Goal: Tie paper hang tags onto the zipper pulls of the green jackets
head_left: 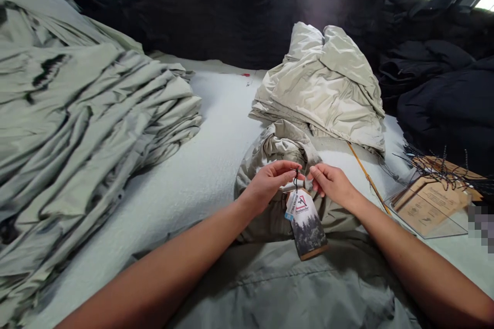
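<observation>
Dark garment stacks (pixel 239 15) line the frame's top. Below centre, the left hand (pixel 266 185) pinches the black cord (pixel 297 181) above the hang tag (pixel 309 231); the right hand (pixel 334 184) has fingertips together, contents unclear. Tag likely light, stiff, creasable: grip cord or edges.

I have both arms bare and reaching forward, the left arm (pixel 173 262) rising from the lower left of the frame, the right arm (pixel 417 254) from the lower right. My hands nearly meet just right of centre, a small gap between. The left hand (pixel 270 182) pinches, fingers pointing right; the right hand (pixel 331 182) pinches too, its other fingers curled.
</observation>
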`<state>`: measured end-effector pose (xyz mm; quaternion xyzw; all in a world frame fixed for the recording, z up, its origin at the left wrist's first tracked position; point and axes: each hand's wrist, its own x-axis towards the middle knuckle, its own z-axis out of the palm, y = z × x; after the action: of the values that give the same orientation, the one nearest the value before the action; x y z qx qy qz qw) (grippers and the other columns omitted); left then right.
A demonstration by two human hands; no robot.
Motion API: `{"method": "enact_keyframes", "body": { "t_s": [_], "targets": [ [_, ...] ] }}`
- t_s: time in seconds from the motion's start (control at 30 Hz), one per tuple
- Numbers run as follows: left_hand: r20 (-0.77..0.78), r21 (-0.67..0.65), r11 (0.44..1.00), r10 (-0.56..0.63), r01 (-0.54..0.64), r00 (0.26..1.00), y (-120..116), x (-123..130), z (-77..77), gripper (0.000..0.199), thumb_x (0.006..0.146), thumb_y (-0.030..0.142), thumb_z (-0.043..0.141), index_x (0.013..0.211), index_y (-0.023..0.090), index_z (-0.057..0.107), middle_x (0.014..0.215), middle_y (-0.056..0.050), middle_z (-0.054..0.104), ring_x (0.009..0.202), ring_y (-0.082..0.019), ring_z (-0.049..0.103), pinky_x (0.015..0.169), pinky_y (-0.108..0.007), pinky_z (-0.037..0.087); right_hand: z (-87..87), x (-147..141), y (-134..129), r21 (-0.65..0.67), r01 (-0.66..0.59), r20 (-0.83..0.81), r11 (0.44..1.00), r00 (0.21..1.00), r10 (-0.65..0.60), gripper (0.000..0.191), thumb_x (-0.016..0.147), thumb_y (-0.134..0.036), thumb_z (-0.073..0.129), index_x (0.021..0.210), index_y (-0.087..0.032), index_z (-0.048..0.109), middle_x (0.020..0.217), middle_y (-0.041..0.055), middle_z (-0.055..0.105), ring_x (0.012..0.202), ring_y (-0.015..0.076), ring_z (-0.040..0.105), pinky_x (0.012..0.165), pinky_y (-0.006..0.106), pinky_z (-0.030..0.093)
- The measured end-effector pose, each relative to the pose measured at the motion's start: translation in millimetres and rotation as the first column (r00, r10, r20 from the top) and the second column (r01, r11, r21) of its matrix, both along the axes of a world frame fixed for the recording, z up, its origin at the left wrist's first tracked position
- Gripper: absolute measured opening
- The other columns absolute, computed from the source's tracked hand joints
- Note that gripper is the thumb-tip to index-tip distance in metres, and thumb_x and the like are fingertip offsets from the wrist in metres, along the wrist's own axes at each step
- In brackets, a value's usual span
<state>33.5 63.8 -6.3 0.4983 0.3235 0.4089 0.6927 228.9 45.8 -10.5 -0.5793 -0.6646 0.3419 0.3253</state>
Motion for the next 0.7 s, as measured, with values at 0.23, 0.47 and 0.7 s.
{"method": "enact_keyframes", "body": {
  "t_s": [0.23, 0.47, 0.7],
  "targets": [
    [-0.01, 0.029, 1.0, -0.006, 0.006, 1.0, 3.8, -3.2, 1.0, 0.03, 0.071, 0.035, 0.078, 0.093, 0.015, 0.071, 0.08, -0.004, 0.073, 0.075, -0.014, 0.063, 0.073, -0.026, 0.044, 3.9, 1.4, 0.5, -0.256, -0.06, -0.117, 0.965, 0.993, 0.03, 0.043, 0.089, -0.058, 0.048, 0.073, -0.018, 0.058, 0.053, -0.001, 0.06, 0.036, 0.0096, 0.049, 0.038, 0.022, 0.039],
    [-0.048, 0.155, 0.972, 0.189, -0.179, 0.981, 6.9, -6.5, 7.4, 0.026, 0.07, 0.032, 0.077, 0.088, 0.015, 0.068, 0.083, -0.005, 0.073, 0.085, -0.019, 0.067, 0.076, -0.028, 0.047, 16.2, 0.7, -12.3, -0.36, -0.23, -0.01, 0.904, 0.97, 0.243, 0.026, 0.073, -0.039, 0.074, 0.076, -0.018, 0.059, 0.056, -0.0048, 0.059, 0.039, 0.0105, 0.055, 0.037, 0.02, 0.035],
    [-0.641, 0.559, 0.79, 0.219, 0.251, 0.736, 21.6, -36.9, 32.7, 0.014, 0.074, 0.027, 0.067, 0.085, 0.02, 0.072, 0.077, -0.002, 0.071, 0.067, -0.016, 0.059, 0.066, -0.025, 0.042, 25.9, 4.3, -11.0, -0.418, -0.312, -0.3, 0.853, 0.934, 0.194, 0.035, 0.066, -0.043, 0.078, 0.081, -0.017, 0.06, 0.055, -0.0075, 0.053, 0.043, 0.0061, 0.046, 0.042, 0.019, 0.035]
  ]
}}
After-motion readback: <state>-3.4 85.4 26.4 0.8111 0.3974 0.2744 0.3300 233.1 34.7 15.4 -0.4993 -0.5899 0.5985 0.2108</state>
